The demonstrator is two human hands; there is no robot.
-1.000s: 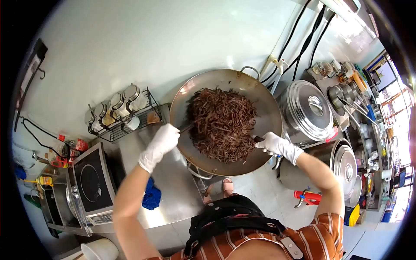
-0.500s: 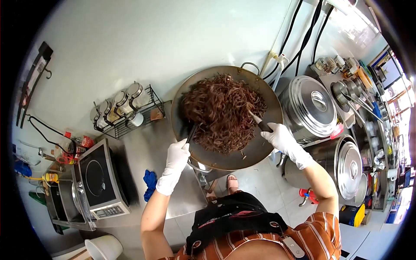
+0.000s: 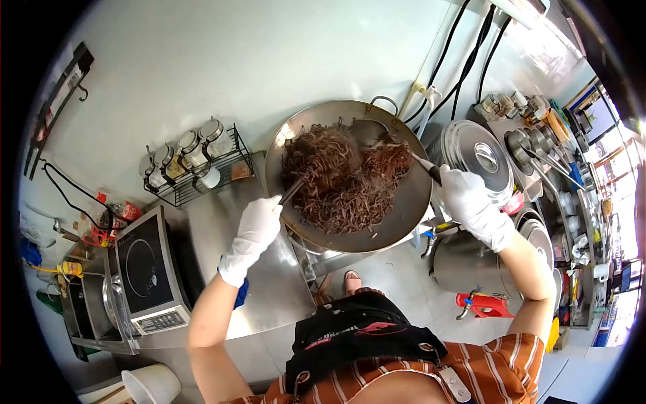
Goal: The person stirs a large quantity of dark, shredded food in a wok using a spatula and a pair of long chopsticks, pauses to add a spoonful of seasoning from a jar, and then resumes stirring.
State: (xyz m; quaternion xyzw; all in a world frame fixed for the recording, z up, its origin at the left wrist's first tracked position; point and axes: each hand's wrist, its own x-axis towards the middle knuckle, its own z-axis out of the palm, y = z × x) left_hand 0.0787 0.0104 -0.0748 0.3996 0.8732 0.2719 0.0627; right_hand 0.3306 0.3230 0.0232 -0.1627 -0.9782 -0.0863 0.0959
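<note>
- The heap of brown strands (image 3: 346, 210) lies in a wide wok (image 3: 406, 207), set more toward the wok's left and middle, with bare metal showing along the right and near right.
- The left hand (image 3: 258, 223), gloved in white, is at the wok's left near edge; whether it touches the rim, I cannot tell. Its grip is closed around a stick (image 3: 292, 192).
- The stick's long axis runs away from the body and to the right, its far end reaching the heap's left side, where the strands hide or blur its tip.
- The right hand (image 3: 473, 203), also gloved, is just outside the wok's right rim. Its grip is wrapped around the handle of a spatula (image 3: 425, 164).
- The spatula's long axis slants away from the body and to the left, over the right rim; its dark blade seems to lie at the heap's far side, partly among the strands.
- So the heap lies to the right of the left grip and to the left of the right grip, and the left hand is the nearer.
- Just beyond the right hand is a lidded pot (image 3: 464, 143); the bench (image 3: 269, 296) lies on the left hand's side.
</note>
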